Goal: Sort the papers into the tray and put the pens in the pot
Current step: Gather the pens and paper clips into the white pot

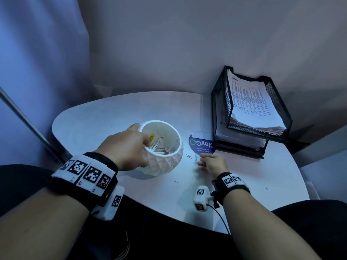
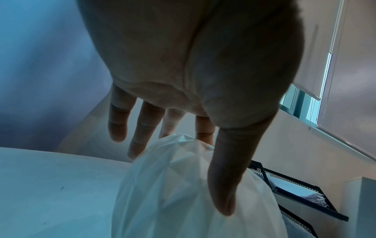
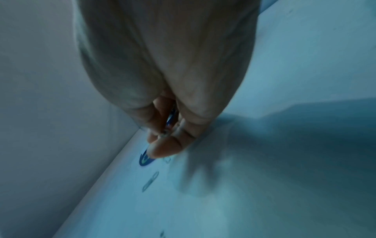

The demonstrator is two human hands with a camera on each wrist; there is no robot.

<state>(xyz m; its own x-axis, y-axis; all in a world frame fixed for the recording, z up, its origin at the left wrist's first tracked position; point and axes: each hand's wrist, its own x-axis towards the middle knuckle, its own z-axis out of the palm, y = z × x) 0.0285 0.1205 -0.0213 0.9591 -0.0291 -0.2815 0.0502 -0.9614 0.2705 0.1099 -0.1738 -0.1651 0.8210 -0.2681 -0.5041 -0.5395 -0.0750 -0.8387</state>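
A white faceted pot (image 1: 163, 163) stands mid-table with several pens (image 1: 156, 145) lying inside. My left hand (image 1: 146, 152) grips its left rim, fingers inside and thumb on the outer wall; the left wrist view shows the thumb (image 2: 221, 185) pressed on the pot (image 2: 173, 185). A black mesh tray (image 1: 279, 104) at the back right holds a stack of printed papers (image 1: 251, 102). My right hand (image 1: 201, 160) rests low on the table right of the pot. Its fingers (image 3: 162, 149) are bunched round a small blue and metallic thing, too blurred to name.
Two paper clips (image 1: 188, 156) (image 1: 195, 157) lie just left of my right fingertips. A round blue sticker (image 1: 201, 145) sits between pot and tray. The tray has a lower tier (image 1: 240, 145). The white table (image 1: 112, 117) meets walls behind and at right.
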